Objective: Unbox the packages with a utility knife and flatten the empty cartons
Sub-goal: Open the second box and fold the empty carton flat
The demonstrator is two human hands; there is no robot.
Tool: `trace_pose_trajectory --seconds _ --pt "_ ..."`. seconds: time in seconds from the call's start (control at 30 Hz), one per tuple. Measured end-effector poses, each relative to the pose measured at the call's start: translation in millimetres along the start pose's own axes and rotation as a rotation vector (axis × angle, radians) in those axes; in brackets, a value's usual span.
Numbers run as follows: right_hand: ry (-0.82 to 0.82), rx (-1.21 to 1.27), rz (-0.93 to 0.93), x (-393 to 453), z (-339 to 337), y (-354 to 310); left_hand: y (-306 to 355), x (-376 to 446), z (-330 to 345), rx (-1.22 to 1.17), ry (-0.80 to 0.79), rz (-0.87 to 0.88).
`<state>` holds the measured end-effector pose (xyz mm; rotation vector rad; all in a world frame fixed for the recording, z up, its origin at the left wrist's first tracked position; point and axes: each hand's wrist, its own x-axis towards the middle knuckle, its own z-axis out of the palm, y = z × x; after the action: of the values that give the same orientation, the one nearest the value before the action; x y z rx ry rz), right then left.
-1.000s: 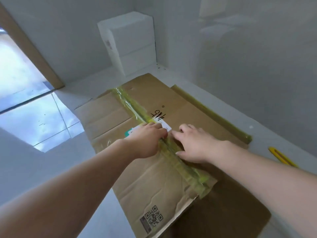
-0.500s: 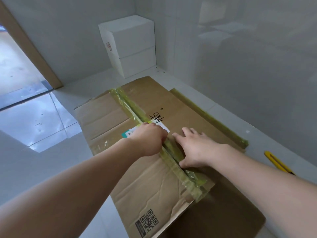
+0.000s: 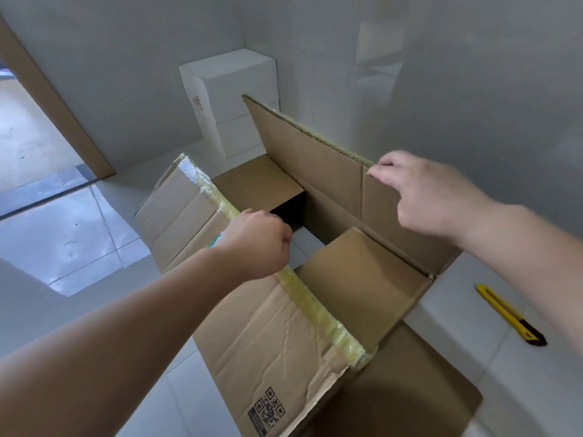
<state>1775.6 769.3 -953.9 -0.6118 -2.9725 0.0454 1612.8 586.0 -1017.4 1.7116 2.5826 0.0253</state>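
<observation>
A large brown carton (image 3: 271, 335) stands on the white floor with its top opened. My left hand (image 3: 255, 241) grips the taped edge of the left flap, which lies folded outward. My right hand (image 3: 422, 193) pinches the top edge of the right flap (image 3: 315, 159), which stands raised and tilted toward the wall. Two short inner flaps lie down inside, and a dark gap shows between them. A yellow utility knife (image 3: 508, 313) lies on the floor to the right of the carton, apart from both hands.
Two white boxes (image 3: 230, 99) are stacked in the corner behind the carton. A grey wall runs close along the right side. A doorway with a brown frame (image 3: 53, 99) opens at the left, with glossy floor tiles before it.
Both hands were at the taped centre seam of the closed top. The two long flaps are now pulled apart, the right one lifted up, the left one folded outward.
</observation>
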Motion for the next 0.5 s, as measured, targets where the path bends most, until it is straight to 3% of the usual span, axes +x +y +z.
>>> trace_pose_trajectory --seconds 0.13,0.27,0.37,0.5 --pt "0.004 -0.345 0.009 7.2 18.5 31.8 0.6 -1.5 -1.0 0.039 -0.015 0.019" --pt "-0.155 -0.596 0.140 16.8 33.4 53.3 0.6 -5.9 -5.8 0.042 -0.053 0.035" --pt "-0.318 -0.545 0.184 16.5 56.5 66.7 -2.8 -10.3 -8.4 0.068 -0.064 0.057" --pt "-0.518 -0.231 0.244 12.4 99.2 68.9 -6.0 -15.3 -13.6 0.039 -0.010 0.034"
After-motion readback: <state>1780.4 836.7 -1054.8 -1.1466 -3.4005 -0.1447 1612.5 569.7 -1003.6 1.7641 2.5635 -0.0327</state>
